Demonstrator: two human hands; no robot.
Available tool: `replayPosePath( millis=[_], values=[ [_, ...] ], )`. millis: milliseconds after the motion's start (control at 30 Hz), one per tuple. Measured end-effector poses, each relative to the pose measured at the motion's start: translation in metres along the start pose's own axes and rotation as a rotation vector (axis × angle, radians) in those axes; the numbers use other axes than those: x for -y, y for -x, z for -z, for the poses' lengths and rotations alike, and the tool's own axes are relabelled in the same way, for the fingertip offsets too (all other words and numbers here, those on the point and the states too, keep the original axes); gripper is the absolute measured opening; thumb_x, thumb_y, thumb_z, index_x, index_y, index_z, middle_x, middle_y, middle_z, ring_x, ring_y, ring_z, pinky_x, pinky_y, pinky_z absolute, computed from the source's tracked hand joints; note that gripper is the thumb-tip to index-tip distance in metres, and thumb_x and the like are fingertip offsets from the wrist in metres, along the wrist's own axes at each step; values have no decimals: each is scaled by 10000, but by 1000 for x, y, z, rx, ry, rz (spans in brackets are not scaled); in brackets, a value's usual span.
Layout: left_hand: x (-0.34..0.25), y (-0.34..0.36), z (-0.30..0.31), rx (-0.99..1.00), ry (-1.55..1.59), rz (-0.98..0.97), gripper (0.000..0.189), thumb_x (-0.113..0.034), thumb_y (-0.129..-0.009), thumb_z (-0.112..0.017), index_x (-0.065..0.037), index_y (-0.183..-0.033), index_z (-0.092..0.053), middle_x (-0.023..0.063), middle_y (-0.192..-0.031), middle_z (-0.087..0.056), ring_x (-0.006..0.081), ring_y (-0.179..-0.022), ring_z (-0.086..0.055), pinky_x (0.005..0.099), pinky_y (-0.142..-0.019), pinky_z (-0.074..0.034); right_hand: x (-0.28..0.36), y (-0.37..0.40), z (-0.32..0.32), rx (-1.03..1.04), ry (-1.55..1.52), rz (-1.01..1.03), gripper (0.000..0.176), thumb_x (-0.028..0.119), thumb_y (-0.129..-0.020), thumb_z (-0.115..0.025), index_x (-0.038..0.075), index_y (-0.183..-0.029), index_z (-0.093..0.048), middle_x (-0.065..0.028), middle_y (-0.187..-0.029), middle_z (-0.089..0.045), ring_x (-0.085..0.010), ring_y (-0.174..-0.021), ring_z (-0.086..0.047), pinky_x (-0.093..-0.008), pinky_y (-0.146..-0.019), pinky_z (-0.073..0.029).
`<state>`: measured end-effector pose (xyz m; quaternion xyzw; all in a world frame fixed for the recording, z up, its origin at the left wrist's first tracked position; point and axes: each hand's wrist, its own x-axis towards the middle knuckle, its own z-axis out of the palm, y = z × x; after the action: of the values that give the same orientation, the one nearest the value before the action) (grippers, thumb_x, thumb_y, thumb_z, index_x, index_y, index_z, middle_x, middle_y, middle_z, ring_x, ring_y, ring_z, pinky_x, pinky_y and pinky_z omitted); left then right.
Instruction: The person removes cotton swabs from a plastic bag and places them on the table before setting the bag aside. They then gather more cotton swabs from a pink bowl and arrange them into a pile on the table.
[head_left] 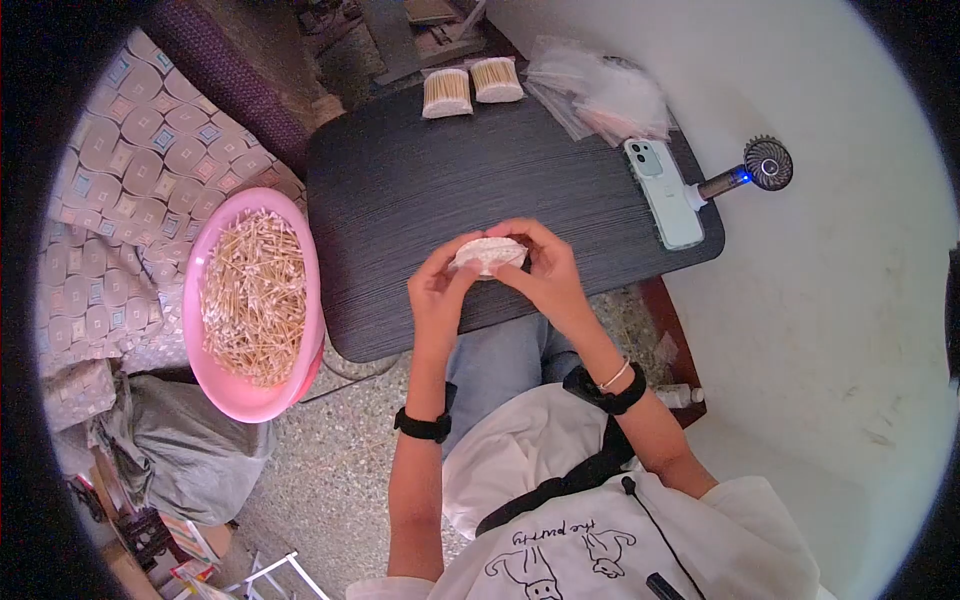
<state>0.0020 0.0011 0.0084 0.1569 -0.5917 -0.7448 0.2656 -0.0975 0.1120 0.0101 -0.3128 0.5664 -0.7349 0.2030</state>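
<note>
One bundle of cotton swabs (490, 254), white end up: held between left hand (438, 280) and right hand (555, 278), above the near part of the desk (400, 170). Two swab packs (447, 93): side by side, far edge. One pink basin (250, 403), loose swabs (255, 300) inside: left of desk. One phone (665, 200): right side.

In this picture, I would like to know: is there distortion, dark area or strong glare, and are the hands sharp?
Head view: black rounds off the corners, and the table looks bowed, possibly by the lens; head view: plastic bags show pale sheen, no strong glare; head view: left hand and right hand show no obvious motion blur.
</note>
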Motion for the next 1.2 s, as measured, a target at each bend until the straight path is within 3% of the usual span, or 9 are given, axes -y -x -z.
replayPosePath(
  millis=[200,300,433,500,600,700,900,1200],
  values=[
    [-5,-7,-4,-25,-58,-40,163,8,-846,-565,33,-995,-626,106,-1041,-636,158,-952,-588,270,-860,-444,1,-4,0,-61,-64,-87,179,84,-775,-684,13,-934,-638,-25,-947,-612,-86,-843,-537,-217,-709,-400],
    [-3,-14,-6,-59,-101,-140,107,-26,-858,-577,31,-915,-646,101,-962,-650,147,-881,-595,260,-796,-459,1,-8,0,-143,-23,-1,140,121,-805,-678,-12,-842,-651,-36,-859,-613,-84,-778,-536,-211,-649,-399],
    [-1,-20,3,-159,-167,-183,134,-80,-868,-601,25,-816,-666,68,-867,-651,104,-782,-581,229,-702,-456,3,-13,6,-88,184,-87,144,110,-848,-643,-31,-842,-669,-48,-869,-611,-76,-780,-546,-206,-673,-423],
    [-1,-20,3,-200,-164,-92,151,-108,-873,-607,23,-833,-671,51,-845,-647,91,-777,-565,223,-708,-443,4,-18,8,-64,306,-97,160,124,-855,-640,-32,-857,-670,-41,-848,-607,-69,-738,-538,-205,-640,-416],
    [-3,-20,-1,-254,-164,-56,172,-134,-877,-617,23,-834,-674,22,-784,-639,64,-723,-545,205,-663,-435,-6,-23,7,-90,172,-47,192,165,-829,-670,-26,-846,-665,-31,-755,-612,-67,-674,-532,-212,-576,-411],
    [0,-22,-2,-313,-162,-67,183,-150,-878,-624,25,-848,-669,23,-760,-643,59,-699,-551,200,-642,-441,-8,-24,9,-28,-128,-208,186,169,-843,-660,-15,-874,-670,-23,-774,-635,-59,-689,-556,-201,-591,-437],
    [3,-22,0,-256,-160,-116,171,-140,-883,-617,24,-914,-654,63,-836,-665,83,-748,-591,213,-680,-463,-8,-25,11,-140,-25,-151,160,138,-841,-664,-12,-898,-667,-21,-790,-652,-62,-706,-584,-203,-612,-466],
    [10,-23,7,-343,-117,-97,142,-110,-877,-621,20,-926,-648,58,-859,-659,92,-762,-601,213,-705,-467,-12,-23,14,-92,-50,-116,147,113,-857,-638,-14,-929,-660,-34,-814,-661,-73,-728,-606,-210,-644,-493]
  ],
)
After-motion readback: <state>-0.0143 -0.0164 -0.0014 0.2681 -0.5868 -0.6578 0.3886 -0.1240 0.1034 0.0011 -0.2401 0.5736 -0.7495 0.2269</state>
